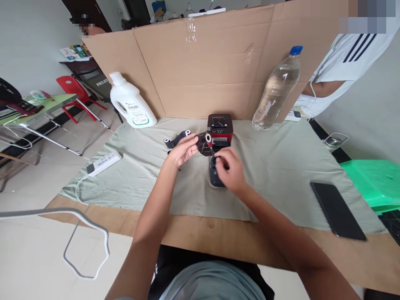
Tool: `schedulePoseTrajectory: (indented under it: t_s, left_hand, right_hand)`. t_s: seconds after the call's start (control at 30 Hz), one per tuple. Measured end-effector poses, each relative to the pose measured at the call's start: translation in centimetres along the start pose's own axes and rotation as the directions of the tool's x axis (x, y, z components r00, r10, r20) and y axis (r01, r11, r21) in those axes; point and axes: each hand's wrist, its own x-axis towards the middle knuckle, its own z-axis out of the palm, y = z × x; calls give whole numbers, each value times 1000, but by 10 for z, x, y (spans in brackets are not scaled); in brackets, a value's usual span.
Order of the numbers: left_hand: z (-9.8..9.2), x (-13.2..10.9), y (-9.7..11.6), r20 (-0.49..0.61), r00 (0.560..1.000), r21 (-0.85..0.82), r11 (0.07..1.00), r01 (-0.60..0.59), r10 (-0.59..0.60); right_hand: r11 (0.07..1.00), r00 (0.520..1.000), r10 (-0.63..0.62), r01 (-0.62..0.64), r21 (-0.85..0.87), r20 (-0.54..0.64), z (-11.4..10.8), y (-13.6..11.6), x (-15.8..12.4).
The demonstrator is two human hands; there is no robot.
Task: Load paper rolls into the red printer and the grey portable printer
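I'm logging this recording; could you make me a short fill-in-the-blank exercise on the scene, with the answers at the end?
1. The person's left hand holds a dark glossy ribbon close to a ____ and black boxy device.
2. The tall clear plastic bottle has a ____ cap.
3. The flat black rectangular phone lies toward the ____ end of the grey-green cloth.
4. Behind the device stands a large brown panel made of ____.

Missing words: red; blue; right; cardboard.

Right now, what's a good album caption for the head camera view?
Left hand holds shiny dark film, right hand at its edge, near a boxy red-and-black machine on greyish cloth.
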Motion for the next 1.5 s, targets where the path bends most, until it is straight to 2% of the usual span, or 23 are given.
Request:
schedulePoseTrajectory:
  t_s: [0.03,0.07,0.17,0.33,0.43,0.53,0.63,0.7,0.77,0.87,0.9,0.93,1.0,1.07,1.13,1.27,1.37,1.5]
  left_hand:
    - [6,-4,-3,60,996,-92,993,69,-64]
    - [12,-7,-7,118,985,-137,981,139,-123]
    - [25,-9,-20,219,940,-144,945,294,-260]
    - [32,-7,-34,181,914,-191,899,395,-363]
    - [31,-15,-32,173,912,-157,904,398,-372]
    - [30,-32,-29,154,947,-13,958,286,-281]
    - [29,-49,-33,86,996,117,993,25,-35]
    - [28,-56,-41,64,987,195,968,-155,145]
    - [29,-58,-51,71,968,279,927,-250,239]
    - [31,-58,-63,72,962,300,914,-273,263]
    - [32,-57,-66,65,961,273,922,-275,268]
    - [33,-57,-68,58,960,243,929,-278,272]
    - [37,-58,-72,58,962,221,936,-274,268]
    - [40,-60,-74,63,965,277,924,-263,256]
    - [43,-62,-76,74,962,373,887,-272,264]
    - [45,-65,-82,86,939,519,790,-328,333]
    - [44,-64,-84,78,923,569,744,-351,376]
    - [44,-59,-85,97,907,600,703,-382,410]
  right_hand:
    - [999,1000,-21,21,-44,-14,-10,10,12]
    - [996,998,-46,48,-73,30,-19,20,21]
    - [991,967,-68,93,-93,247,-34,45,32]
    - [993,920,-23,67,-99,390,-30,60,22]
    - [993,916,8,41,-114,401,-22,59,17]
    - [995,933,87,-61,-84,350,-15,56,16]
    - [959,914,251,-281,51,318,-9,52,16]
    - [907,881,332,-397,142,338,-7,50,17]
    - [864,837,381,-474,172,392,-6,47,19]
    - [833,762,422,-540,123,492,-10,41,22]
    - [841,755,419,-532,99,505,-12,38,23]
    - [861,766,407,-503,70,497,-15,36,24]
    - [914,831,363,-405,11,422,-20,33,27]
    - [950,898,304,-309,-35,319,-24,33,29]
    - [960,926,278,-273,-55,257,-26,36,30]
    - [944,924,323,-329,-6,203,-23,48,28]
    - [924,918,359,-375,75,168,-18,56,26]
    - [886,888,422,-447,122,185,-14,62,24]
